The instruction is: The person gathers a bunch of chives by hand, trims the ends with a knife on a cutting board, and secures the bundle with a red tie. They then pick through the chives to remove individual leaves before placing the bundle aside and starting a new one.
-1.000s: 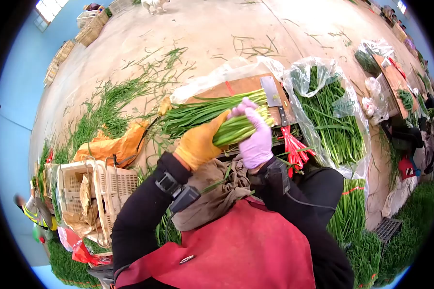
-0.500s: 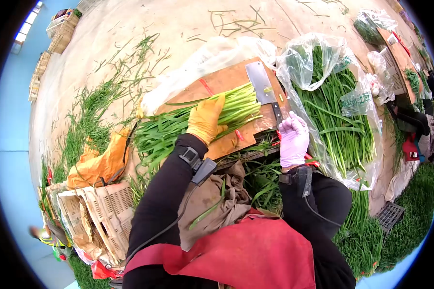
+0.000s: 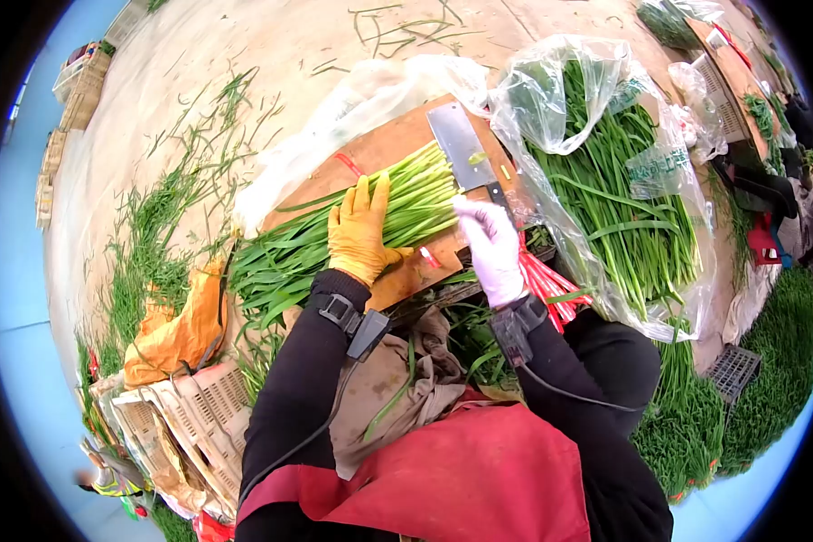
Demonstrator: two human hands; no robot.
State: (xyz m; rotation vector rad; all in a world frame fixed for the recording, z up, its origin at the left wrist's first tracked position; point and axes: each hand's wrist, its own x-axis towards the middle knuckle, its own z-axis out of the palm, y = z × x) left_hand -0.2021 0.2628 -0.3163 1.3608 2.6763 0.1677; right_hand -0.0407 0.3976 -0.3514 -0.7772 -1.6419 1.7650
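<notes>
A bundle of long green leafy stalks, like garlic chives [image 3: 307, 230], lies across a brown board [image 3: 415, 122], pale ends toward the right. My left hand [image 3: 359, 228], in an orange glove, rests on top of it with fingers stretched out and thumb apart. At the pale ends is my right hand [image 3: 492, 244], in a pale pink glove, fingers curled together; whatever they hold is too small to make out. Just beyond lies a cleaver [image 3: 458, 135] with a black handle, its blade flat on the board. Red strips [image 3: 551, 285] hang beside my right wrist.
An open clear plastic bag [image 3: 686, 298] of similar stalks lies to the right. At left are an orange cloth [image 3: 176, 339] and cream plastic crates [image 3: 190, 411]. Loose green leaves [image 3: 167, 212] litter the floor. A dark crate [image 3: 732, 372] stands at lower right.
My right hand has moved left to the bundle's pale ends, uncovering more of the red strips. My left hand's fingers have straightened from around the bundle to lie over it.
</notes>
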